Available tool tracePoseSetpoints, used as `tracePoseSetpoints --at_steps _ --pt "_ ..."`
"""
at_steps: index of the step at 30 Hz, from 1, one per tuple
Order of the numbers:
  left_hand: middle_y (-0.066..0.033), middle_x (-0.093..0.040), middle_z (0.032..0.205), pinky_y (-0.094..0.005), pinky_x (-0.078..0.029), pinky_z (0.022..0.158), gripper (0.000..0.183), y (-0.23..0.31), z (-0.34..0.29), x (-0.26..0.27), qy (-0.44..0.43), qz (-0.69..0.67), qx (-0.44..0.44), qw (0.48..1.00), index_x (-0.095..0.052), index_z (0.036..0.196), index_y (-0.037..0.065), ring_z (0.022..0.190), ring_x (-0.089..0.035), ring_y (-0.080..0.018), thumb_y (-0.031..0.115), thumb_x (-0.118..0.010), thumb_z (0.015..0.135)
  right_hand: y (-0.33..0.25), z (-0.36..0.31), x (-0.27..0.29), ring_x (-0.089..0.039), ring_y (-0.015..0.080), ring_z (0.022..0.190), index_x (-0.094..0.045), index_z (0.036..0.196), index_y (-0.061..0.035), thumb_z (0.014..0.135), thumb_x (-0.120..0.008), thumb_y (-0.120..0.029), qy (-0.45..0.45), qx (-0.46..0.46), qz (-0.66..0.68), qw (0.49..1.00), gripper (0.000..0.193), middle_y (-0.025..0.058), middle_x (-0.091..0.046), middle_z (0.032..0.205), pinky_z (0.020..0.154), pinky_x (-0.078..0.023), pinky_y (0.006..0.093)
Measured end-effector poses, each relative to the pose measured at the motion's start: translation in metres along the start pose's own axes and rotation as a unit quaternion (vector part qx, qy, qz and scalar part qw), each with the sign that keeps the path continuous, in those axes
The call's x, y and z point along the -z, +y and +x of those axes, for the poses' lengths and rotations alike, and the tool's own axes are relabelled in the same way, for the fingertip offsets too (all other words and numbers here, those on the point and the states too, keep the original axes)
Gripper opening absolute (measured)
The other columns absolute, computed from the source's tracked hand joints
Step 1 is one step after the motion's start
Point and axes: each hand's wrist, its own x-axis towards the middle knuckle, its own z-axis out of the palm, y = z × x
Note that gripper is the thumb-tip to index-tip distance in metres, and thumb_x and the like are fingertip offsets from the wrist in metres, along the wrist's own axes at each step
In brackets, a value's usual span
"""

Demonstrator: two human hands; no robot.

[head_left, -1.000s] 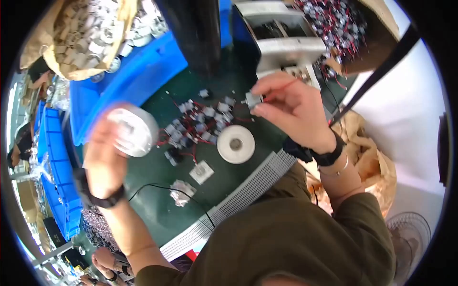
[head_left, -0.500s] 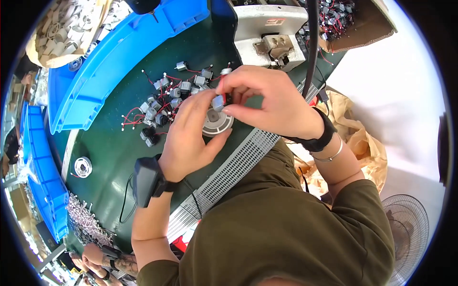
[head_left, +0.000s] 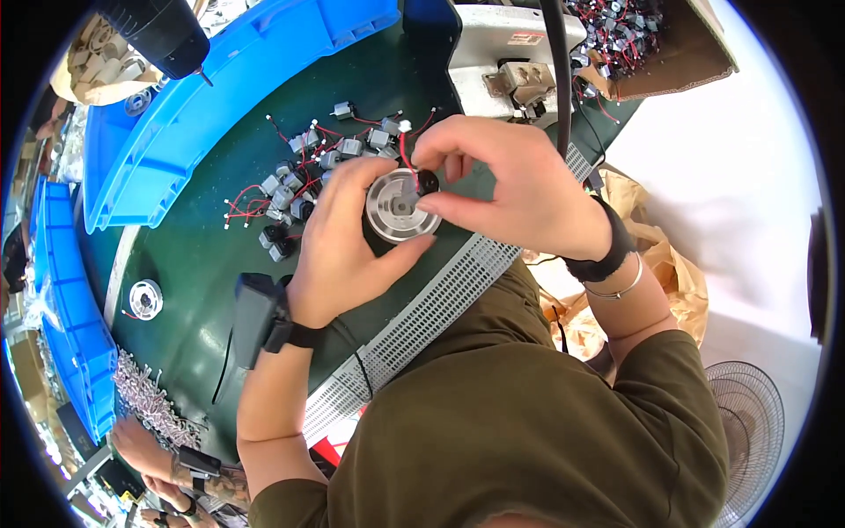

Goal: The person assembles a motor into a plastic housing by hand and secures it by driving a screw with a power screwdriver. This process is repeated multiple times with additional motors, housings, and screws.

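My left hand point(head_left: 339, 242) holds a round silver metal disc point(head_left: 398, 211) over the dark green table point(head_left: 189, 264). With thumb and forefinger, my right hand point(head_left: 506, 185) pinches a small black motor point(head_left: 426, 183) with a red wire against the disc's upper right edge. A pile of small grey motors point(head_left: 308, 176) with red and black wires lies just beyond my left hand. Each wrist carries a black band.
Blue plastic bins point(head_left: 202, 106) line the far and left sides. A grey machine point(head_left: 510, 53) stands behind my hands, with a cardboard box of motors point(head_left: 634, 35) at the back right. A small spool point(head_left: 145, 297) lies at left. Another person's hands point(head_left: 167, 458) are at lower left.
My left hand put down the white roll at left and came to the silver disc. My right hand brought a small motor from the pile to the disc.
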Motion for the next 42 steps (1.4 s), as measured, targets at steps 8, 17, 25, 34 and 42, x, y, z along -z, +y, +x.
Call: tracePoseSetpoints --at_steps 8,17,25,34,42 --pt "-0.0153 -0.056 0.102 -0.0403 -0.046 0.079 0.066 0.001 -0.006 -0.021 0.072 -0.009 0.011 0.997 -0.048 0.111 0.000 0.089 -0.056 -0.0337 0.016 -0.085 0.059 0.004 -0.005 -0.021 -0.056 0.0261 0.070 -0.058 0.084 -0.0059 0.071 -0.072 -0.006 -0.019 0.030 -0.087 0.996 0.019 0.0070 -0.054 0.078 0.059 -0.047 0.0342" --pt "-0.0128 -0.058 0.098 -0.0428 -0.046 0.078 0.065 -0.014 -0.013 -0.028 0.163 0.033 -0.086 0.982 -0.048 0.106 0.002 0.088 -0.057 -0.0330 0.016 -0.086 0.056 -0.008 0.001 -0.022 -0.056 0.0273 0.074 -0.060 0.085 -0.0063 0.074 -0.068 -0.008 -0.101 -0.031 -0.172 0.979 0.014 0.0071 -0.052 0.079 0.064 -0.047 0.0352" --pt "-0.0192 -0.055 0.116 -0.0471 -0.045 0.086 0.051 -0.005 -0.025 -0.009 0.090 0.213 -0.136 0.963 -0.062 0.109 0.010 0.103 -0.054 -0.0378 0.031 -0.079 0.066 -0.031 0.071 0.016 -0.059 0.0161 0.086 -0.063 0.091 -0.0058 0.073 -0.076 -0.037 0.223 0.034 -0.030 0.974 0.038 0.0116 -0.057 0.106 0.070 -0.048 0.0343" --pt "-0.0200 -0.056 0.116 -0.0395 -0.051 0.077 0.039 -0.003 -0.014 -0.022 0.101 0.171 -0.140 0.970 -0.066 0.103 0.009 0.091 -0.059 -0.0328 0.017 -0.079 0.066 -0.052 0.177 0.048 -0.055 0.0112 0.075 -0.058 0.099 0.0017 0.078 -0.073 -0.023 0.019 0.179 0.362 0.914 0.036 0.0032 -0.060 0.086 0.066 -0.044 0.0244" --pt "-0.0211 -0.057 0.116 -0.0376 -0.050 0.076 0.041 -0.005 -0.014 -0.018 0.095 0.164 -0.124 0.974 -0.068 0.104 0.008 0.092 -0.061 -0.0330 0.012 -0.079 0.065 -0.033 0.060 0.083 -0.056 0.0134 0.056 -0.059 0.089 0.0004 0.080 -0.069 -0.019 0.291 0.077 0.347 0.888 0.023 0.0074 -0.060 0.077 0.051 -0.043 0.0241"
